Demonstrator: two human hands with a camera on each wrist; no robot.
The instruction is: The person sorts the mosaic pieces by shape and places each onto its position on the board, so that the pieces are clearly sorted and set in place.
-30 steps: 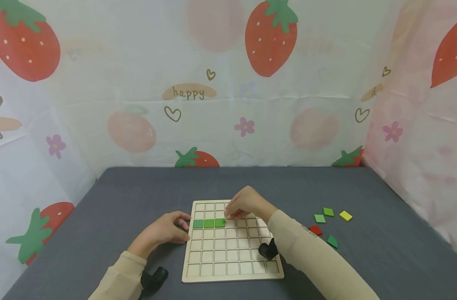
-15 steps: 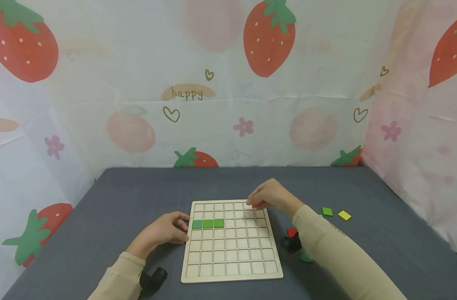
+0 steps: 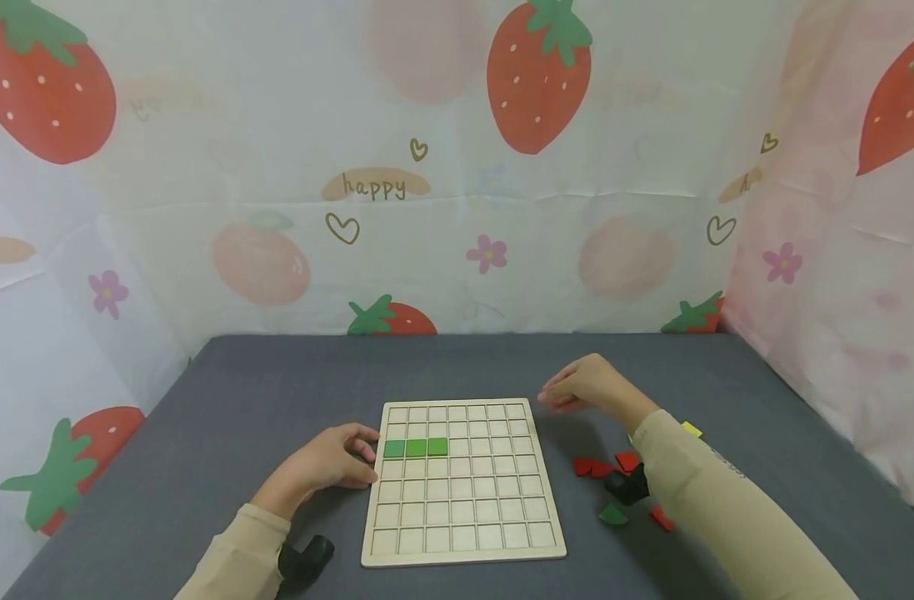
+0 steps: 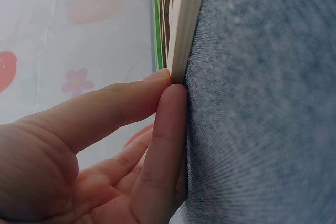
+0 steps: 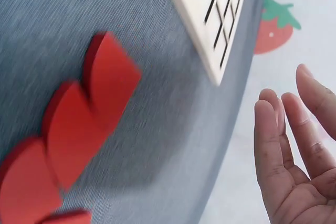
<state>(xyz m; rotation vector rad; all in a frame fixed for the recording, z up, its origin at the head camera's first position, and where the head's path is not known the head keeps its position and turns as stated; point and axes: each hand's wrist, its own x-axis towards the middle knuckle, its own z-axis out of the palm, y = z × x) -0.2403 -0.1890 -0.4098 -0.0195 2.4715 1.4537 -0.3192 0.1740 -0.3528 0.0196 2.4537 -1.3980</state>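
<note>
My left hand (image 3: 332, 462) rests at the left edge of a pale wooden grid board (image 3: 464, 561), thumb and fingertips touching the rim. Close up in the left wrist view, the thumb and one finger (image 4: 173, 114) meet at the board's side. Three square tiles sit side by side in the second row from the back: a teal-green tile (image 3: 394, 448) and two brighter green tiles (image 3: 427, 447). My right hand (image 3: 587, 385) hovers over the cloth just beyond the board's right back corner. Its fingers (image 5: 269, 145) are relaxed, with nothing between them.
Several red pieces (image 5: 76, 135) with curved edges lie right of the board. Near them are a green quarter-round piece (image 3: 614, 514) and a yellow tile (image 3: 691, 429), partly hidden by the right sleeve (image 3: 726, 492). A strawberry-print curtain (image 3: 457, 192) hangs behind the grey-covered table (image 3: 292, 367).
My right hand has moved right, from over the second row to off the board's right side, uncovering its back right cells. The left hand and the three tiles have stayed in place.
</note>
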